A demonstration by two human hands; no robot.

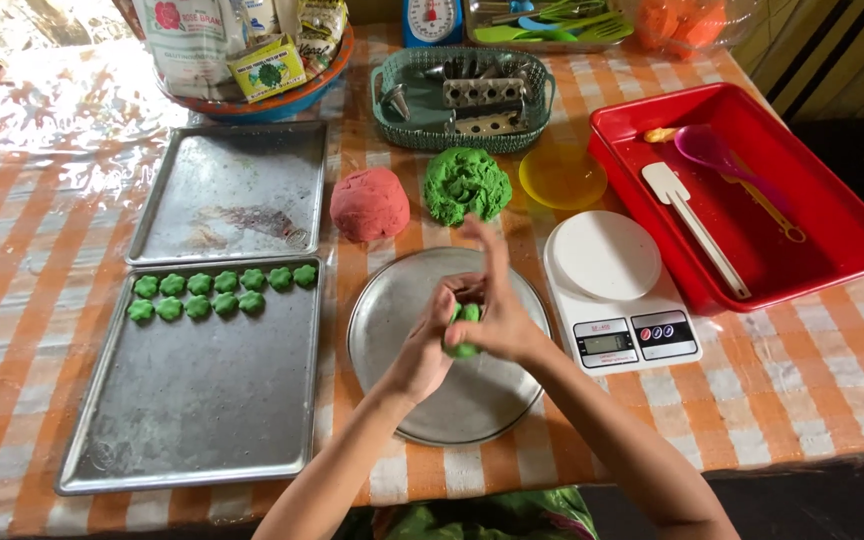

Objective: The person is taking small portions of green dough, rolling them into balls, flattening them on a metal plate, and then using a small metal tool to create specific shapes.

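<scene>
Left hand: your left hand (422,350) is cupped under a small piece of green dough (465,332), fingers curled up around it, above the round metal plate (392,330).
Right hand: your right hand (497,320) presses onto the same piece from the other side, palm against it, fingers stretched up and away from you.
Green piece: it sits squeezed between both palms, only partly visible, over the middle of the round plate.
Dough lumps: a big green dough ball (466,183) and a red dough ball (370,204) lie side by side on the checked tablecloth (22,300), just beyond the plate.
Near tray: the baking tray (202,410) to your left carries 11 green shaped pieces (224,293) in 2 rows at its far end.
Far tray: a second tray (232,190) lies beyond it, touching it.
Scale: a white kitchen scale (617,290) stands just right of the plate.
Red tub: the red tub (832,230) further right holds a white spatula (694,225) and a purple spoon (714,152).
Far edge: a yellow lid (562,177) and a green basket (392,120) of metal tools.
</scene>
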